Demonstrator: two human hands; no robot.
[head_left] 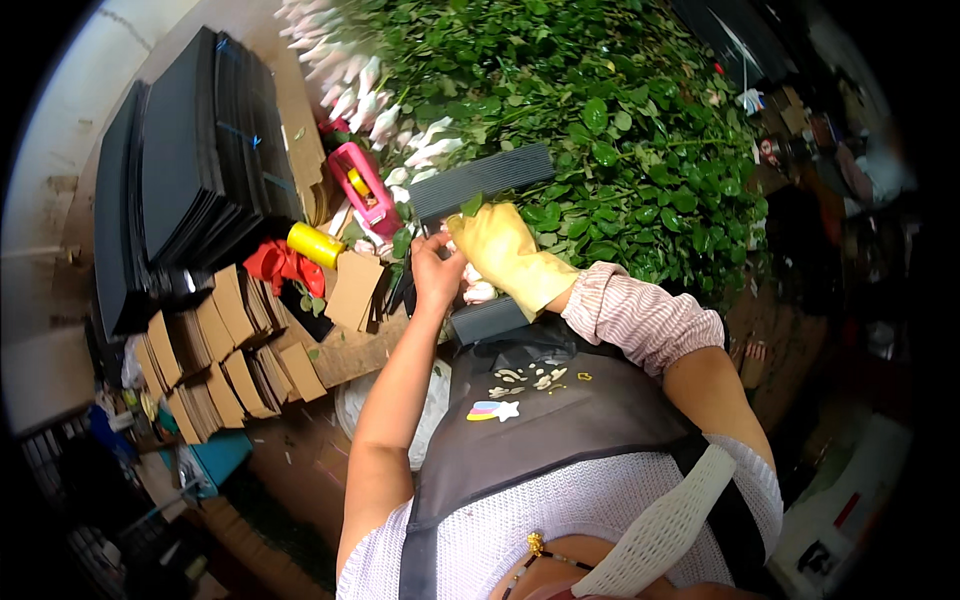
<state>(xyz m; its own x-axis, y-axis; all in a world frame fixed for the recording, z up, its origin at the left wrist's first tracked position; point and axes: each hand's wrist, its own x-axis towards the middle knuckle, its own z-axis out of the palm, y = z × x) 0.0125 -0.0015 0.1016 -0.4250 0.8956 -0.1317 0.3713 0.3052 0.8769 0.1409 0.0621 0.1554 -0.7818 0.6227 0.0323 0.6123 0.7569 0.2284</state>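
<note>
Two hands at pale roses point(480, 292)

The roses lie between a far ridged strip point(482, 182) and a near ridged strip point(488, 322), both dark. Just left of the roses, the bare left hand point(437, 270) has thumb and fingers drawn nearly together; any hold cannot be told. The right hand point(498, 248), in a yellow glove, curves over the roses, fingertips hidden, grip unclear. Leafy stems point(640, 150) spread right of the roses.

Dark corrugated pieces, one beyond point(482, 182) and one nearer the body point(488, 321), bound the left hand point(437, 265) and gloved right hand point(488, 245). Piled leafy stems point(640, 150) block the right; a pink tape dispenser point(376, 213) and yellow cylinder point(316, 245) crowd the left. Low passage: bare desk point(357, 350) along its near edge.
</note>
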